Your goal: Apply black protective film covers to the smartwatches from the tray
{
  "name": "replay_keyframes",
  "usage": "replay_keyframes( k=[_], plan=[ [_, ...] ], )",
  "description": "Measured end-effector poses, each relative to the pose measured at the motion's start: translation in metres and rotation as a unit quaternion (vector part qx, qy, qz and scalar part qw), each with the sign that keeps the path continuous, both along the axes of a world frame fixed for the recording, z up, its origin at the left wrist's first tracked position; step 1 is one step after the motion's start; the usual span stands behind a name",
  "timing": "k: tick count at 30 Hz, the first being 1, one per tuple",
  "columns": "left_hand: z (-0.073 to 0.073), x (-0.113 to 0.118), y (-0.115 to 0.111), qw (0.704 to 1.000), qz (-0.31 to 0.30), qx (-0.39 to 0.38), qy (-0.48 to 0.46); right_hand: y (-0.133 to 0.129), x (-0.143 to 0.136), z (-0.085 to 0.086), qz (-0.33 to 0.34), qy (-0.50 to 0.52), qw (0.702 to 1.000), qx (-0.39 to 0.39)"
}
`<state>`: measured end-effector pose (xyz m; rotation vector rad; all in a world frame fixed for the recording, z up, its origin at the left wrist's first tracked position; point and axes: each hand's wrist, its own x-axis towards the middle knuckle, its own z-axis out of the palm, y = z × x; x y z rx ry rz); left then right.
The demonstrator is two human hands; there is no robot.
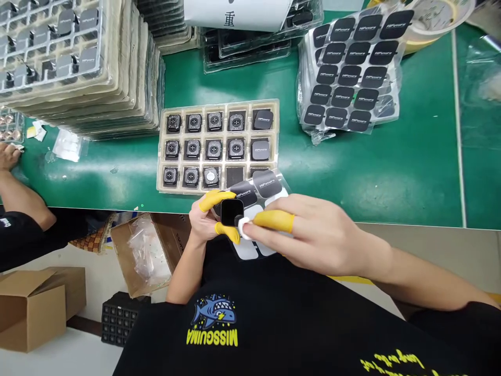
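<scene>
My left hand (206,215), with yellow finger cots on its fingers, grips a black smartwatch body (231,212), its dark screen facing me. A sheet of dark labelled stickers (267,184) lies behind the watch and reaches under my right hand; some of its spots are bare white. My right hand (319,232), also wearing a yellow finger cot, pinches a small white wiping pad (245,228) against the watch's lower right corner. Just beyond, a plastic tray (159,180) holds several watch bodies, most with their backs up, and a few covered with labelled stickers.
Tall stacked trays (131,62) stand at the back left. A pile of sticker sheets (348,75) lies at the right, near rolls of tape (434,21). Another person's arm (23,193) rests at the left edge. Below the table are cardboard boxes (47,313).
</scene>
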<state>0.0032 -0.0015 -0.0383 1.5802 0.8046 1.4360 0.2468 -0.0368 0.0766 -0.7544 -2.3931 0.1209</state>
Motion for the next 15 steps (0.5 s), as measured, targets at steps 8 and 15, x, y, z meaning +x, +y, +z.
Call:
replay_keyframes(
  k=[8,15],
  plan=[
    [-0.002,-0.002,-0.003,0.999,-0.013,0.031,0.023,0.020,-0.018,-0.026,-0.057,-0.015,0.995,0.075],
    [-0.001,-0.005,-0.001,1.000,0.014,-0.011,0.000,0.016,0.004,-0.014,-0.096,0.034,0.995,0.025]
  ],
)
